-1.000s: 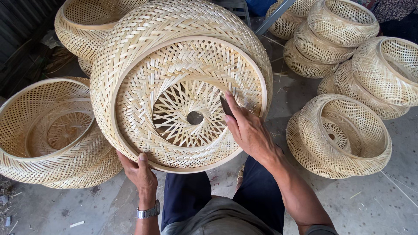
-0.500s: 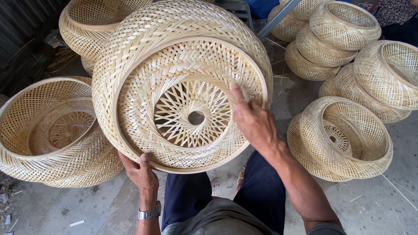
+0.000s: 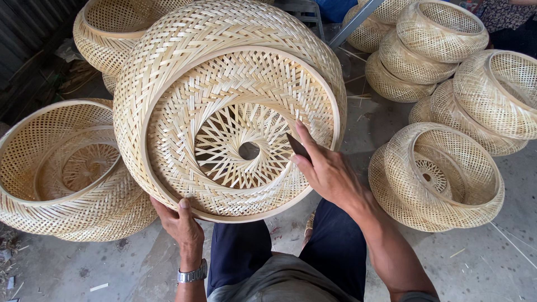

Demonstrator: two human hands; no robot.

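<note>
Left hand (image 3: 182, 223): fingers closed on the lower rim of the woven bamboo shade (image 3: 224, 106), held over the lap.
Right hand (image 3: 327, 170): fingers pinch a small dark blade (image 3: 298, 147) against the shade's inner weave.
Around: other woven shades (image 3: 442, 179) on the floor.

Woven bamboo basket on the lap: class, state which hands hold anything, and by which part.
Left hand grips the woven basket by its lower rim; right hand holds a small dark blade inside.

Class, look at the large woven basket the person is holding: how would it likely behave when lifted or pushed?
The large woven basket is open lattice, so probably light for its size. The left hand props its rim from below, which suggests it is fairly stiff. Its rounded body might roll if pushed. The right hand holds a small dark blade against thin strips that look fragile.
</note>
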